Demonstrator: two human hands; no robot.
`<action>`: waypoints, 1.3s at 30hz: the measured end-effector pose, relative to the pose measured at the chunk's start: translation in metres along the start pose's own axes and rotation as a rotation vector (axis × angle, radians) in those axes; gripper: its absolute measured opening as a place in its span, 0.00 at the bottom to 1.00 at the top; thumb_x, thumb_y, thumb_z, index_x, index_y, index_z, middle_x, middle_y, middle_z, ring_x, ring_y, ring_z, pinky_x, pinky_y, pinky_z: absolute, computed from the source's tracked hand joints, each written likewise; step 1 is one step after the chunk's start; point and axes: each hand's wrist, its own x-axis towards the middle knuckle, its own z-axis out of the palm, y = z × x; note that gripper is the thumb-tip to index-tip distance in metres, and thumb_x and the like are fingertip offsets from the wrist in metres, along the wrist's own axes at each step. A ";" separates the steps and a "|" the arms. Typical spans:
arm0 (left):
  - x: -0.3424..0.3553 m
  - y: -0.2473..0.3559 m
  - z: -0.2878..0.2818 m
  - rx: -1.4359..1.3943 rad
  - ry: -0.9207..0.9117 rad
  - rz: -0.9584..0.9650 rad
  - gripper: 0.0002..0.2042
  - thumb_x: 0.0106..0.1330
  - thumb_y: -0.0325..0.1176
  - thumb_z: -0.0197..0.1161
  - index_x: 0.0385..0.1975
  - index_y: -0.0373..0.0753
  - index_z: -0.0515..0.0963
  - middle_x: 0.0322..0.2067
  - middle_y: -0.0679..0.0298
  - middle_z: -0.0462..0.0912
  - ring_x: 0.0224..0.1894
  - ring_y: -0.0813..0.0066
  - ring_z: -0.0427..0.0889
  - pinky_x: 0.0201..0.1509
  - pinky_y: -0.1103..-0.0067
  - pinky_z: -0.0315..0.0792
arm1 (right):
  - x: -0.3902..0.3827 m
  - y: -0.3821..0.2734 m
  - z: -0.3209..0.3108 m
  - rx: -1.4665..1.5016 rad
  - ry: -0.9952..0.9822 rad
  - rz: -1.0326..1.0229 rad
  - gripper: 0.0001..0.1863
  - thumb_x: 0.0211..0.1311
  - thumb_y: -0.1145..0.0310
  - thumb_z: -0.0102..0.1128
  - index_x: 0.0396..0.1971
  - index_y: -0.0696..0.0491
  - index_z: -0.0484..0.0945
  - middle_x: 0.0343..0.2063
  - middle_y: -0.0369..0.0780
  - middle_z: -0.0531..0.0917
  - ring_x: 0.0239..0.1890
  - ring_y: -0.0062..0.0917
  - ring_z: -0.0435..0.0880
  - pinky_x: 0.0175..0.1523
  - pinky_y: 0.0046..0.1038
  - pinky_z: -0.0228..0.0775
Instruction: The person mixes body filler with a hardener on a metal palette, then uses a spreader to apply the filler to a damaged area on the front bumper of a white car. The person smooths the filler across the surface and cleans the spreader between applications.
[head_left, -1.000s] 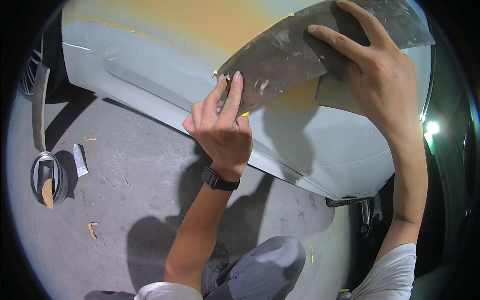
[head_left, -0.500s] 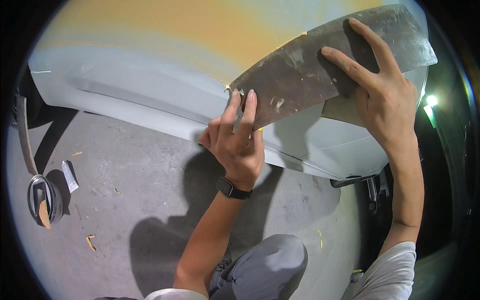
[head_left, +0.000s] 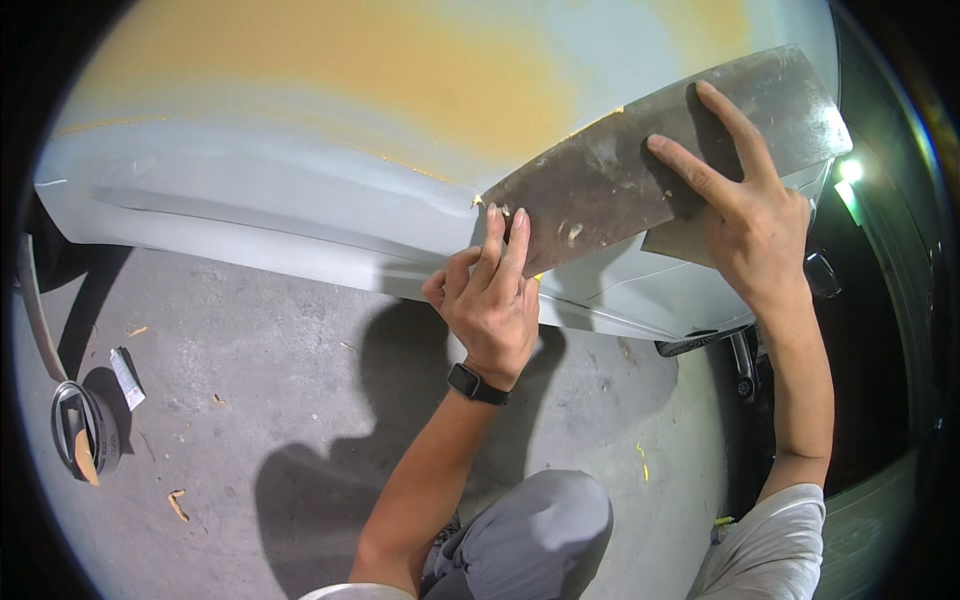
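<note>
Both my hands hold a wide, thin, dark grey spreader (head_left: 600, 190), slanted against a pale car body panel (head_left: 270, 225). My left hand (head_left: 495, 315) grips its lower left end, two fingers pressed on the face and the others curled; its thumb is hidden. Near the upper right end, my right hand (head_left: 750, 220) has two fingers spread on the face, the rest tucked behind. Yellowish filler beads lie along the spreader's upper edge and at its left corner. Above it, a smooth orange-yellow filler patch (head_left: 430, 80) covers the panel. A tan flat piece (head_left: 675, 243) shows partly behind the spreader.
An open round tin (head_left: 105, 430) with a flat tool across it stands on the concrete floor (head_left: 260, 340) at left. Beside it lies a white tube (head_left: 127, 378). Dried filler scraps dot the floor. My bent knee (head_left: 550, 525) is below; a bright lamp (head_left: 850, 170) shines at right.
The spreader has slid rightward along the panel with both hands on it, leaving a thin filler line behind its left corner. The view has also shifted slightly.
</note>
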 end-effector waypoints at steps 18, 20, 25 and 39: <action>0.210 -0.081 -0.226 0.310 0.505 0.031 0.30 0.56 0.18 0.59 0.61 0.50 0.83 0.57 0.65 0.86 0.48 0.65 0.79 0.58 0.70 0.61 | 0.273 -0.123 -0.136 -0.075 0.458 -0.275 0.25 0.59 0.75 0.62 0.53 0.30 0.87 0.59 0.39 0.82 0.35 0.34 0.89 0.32 0.31 0.81; 0.239 -0.102 -0.257 0.336 0.559 0.044 0.31 0.55 0.18 0.59 0.60 0.53 0.83 0.57 0.68 0.86 0.47 0.66 0.78 0.57 0.70 0.61 | 0.314 -0.139 -0.154 -0.060 0.370 -0.303 0.22 0.57 0.73 0.62 0.51 0.36 0.88 0.52 0.44 0.82 0.36 0.37 0.90 0.36 0.33 0.82; 0.279 -0.130 -0.296 0.346 0.602 0.038 0.31 0.58 0.19 0.58 0.61 0.57 0.83 0.55 0.74 0.87 0.46 0.68 0.78 0.58 0.71 0.60 | 0.377 -0.163 -0.184 -0.070 0.375 -0.388 0.14 0.56 0.68 0.62 0.41 0.47 0.91 0.38 0.49 0.84 0.33 0.41 0.88 0.38 0.37 0.83; 0.308 -0.142 -0.307 0.418 0.664 0.063 0.29 0.58 0.21 0.60 0.59 0.59 0.84 0.52 0.76 0.89 0.45 0.71 0.79 0.57 0.73 0.62 | 0.402 -0.165 -0.190 -0.015 0.475 -0.449 0.14 0.55 0.70 0.61 0.40 0.48 0.90 0.34 0.48 0.86 0.35 0.42 0.88 0.40 0.38 0.82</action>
